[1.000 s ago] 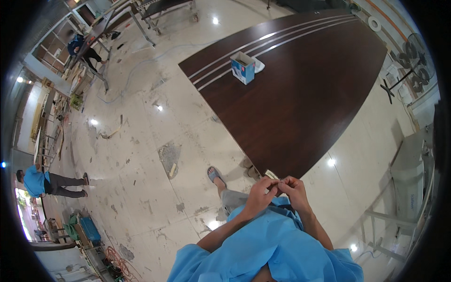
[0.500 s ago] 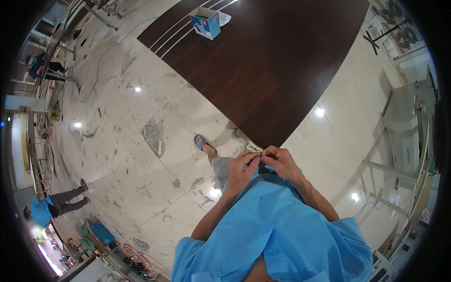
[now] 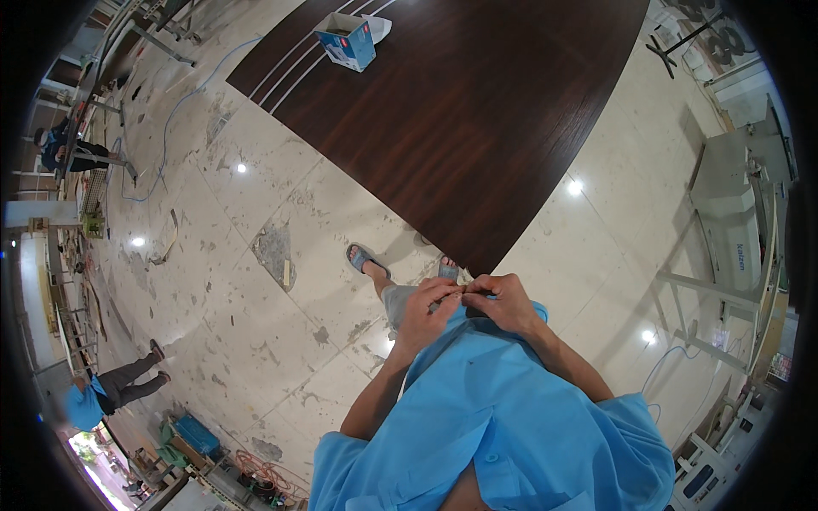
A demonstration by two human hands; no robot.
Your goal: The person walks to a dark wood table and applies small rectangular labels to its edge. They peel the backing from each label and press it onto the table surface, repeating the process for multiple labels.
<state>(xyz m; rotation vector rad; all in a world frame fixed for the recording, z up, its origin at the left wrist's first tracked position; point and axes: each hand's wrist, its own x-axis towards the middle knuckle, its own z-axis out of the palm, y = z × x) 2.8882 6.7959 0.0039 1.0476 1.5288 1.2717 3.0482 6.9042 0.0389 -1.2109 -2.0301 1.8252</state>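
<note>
Close in front of the blue shirt [image 3: 477, 383], my left hand [image 3: 424, 313] and my right hand [image 3: 506, 305] meet fingertip to fingertip. Both are closed in a pinch, the thumbs bent toward each other. Whatever lies between the fingers is too small to make out. Just beyond them is the near corner of a dark brown wood-grain panel [image 3: 460, 145]. An opened blue-and-white cardboard box [image 3: 348, 51] stands on its far left part, beside a white object [image 3: 377, 29] and across several pale strips [image 3: 294, 72].
Stained tiles [image 3: 196, 272] with a broken patch [image 3: 274, 254] cover the floor. A blue hose [image 3: 170, 111] runs along the left. Two people, one walking [image 3: 111, 387] and one by a metal frame [image 3: 72, 153], are at far left. A pale cabinet [image 3: 728, 213] stands right.
My view has shifted slightly, so the panel and box sit further left. My joined hands have moved a little left and down, still pinched. A second sandalled foot now shows beyond them.
</note>
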